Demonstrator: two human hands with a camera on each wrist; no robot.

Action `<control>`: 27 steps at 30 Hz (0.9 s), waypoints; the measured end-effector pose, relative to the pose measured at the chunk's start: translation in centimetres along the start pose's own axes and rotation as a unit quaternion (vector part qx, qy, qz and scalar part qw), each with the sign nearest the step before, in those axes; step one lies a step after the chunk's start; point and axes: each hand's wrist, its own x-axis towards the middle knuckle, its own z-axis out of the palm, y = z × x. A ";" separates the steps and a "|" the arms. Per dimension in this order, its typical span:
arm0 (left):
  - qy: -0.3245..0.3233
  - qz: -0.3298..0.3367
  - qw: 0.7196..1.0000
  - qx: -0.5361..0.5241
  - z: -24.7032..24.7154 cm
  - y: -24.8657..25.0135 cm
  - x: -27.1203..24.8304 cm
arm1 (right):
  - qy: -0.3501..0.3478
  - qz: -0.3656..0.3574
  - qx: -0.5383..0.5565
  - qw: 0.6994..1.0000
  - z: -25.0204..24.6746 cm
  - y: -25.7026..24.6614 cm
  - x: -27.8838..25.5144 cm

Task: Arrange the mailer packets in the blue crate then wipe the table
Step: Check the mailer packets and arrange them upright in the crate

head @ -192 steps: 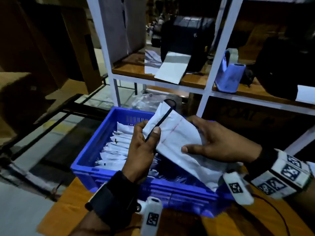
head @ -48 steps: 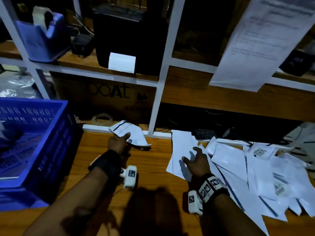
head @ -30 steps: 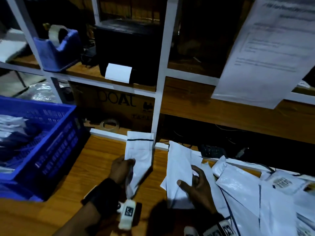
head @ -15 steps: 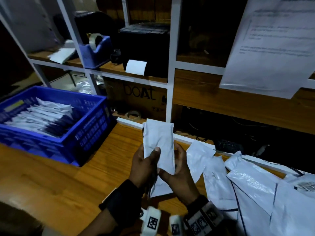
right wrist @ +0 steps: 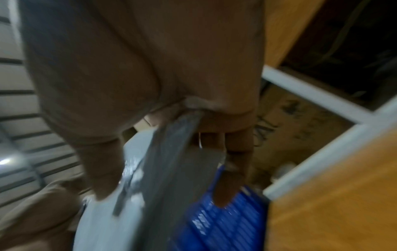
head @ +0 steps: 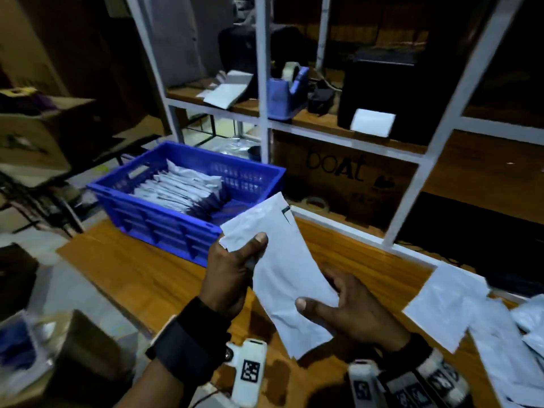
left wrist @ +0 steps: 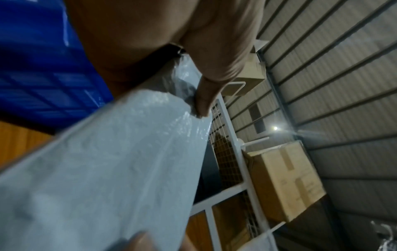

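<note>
I hold a white mailer packet above the wooden table, both hands on it. My left hand pinches its upper left corner with the thumb on top. My right hand grips its lower right edge, thumb on the front. The left wrist view shows the packet filling the frame under my thumb; the right wrist view shows the packet held between thumb and fingers. The blue crate stands on the table's left end with a row of several white packets standing in it.
More white packets lie loose at the table's right side. A white-framed shelf behind carries a blue tape dispenser, a black printer and a brown carton. Cardboard boxes stand at left beyond the table's edge.
The view swung left, so the crate now sits nearer the centre. Both hands have carried the packet toward the crate, tilted with its top leaning to the upper right; a second ago each hand lifted packets off the table.
</note>
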 end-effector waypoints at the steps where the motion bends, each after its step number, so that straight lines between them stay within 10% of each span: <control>1: 0.004 -0.004 1.000 -0.019 -1.8 0.7 0.3 | 0.010 -0.013 -0.020 1.000 1.4 -1.6 1.5; 9: 0.004 -0.017 0.995 -0.101 -11.4 6.6 3.7 | -0.009 -0.100 -0.097 0.990 10.3 -10.0 8.7; 27: -0.021 0.098 0.989 0.108 -18.9 14.4 21.7 | 0.003 -0.094 -0.292 0.952 5.9 -15.2 29.9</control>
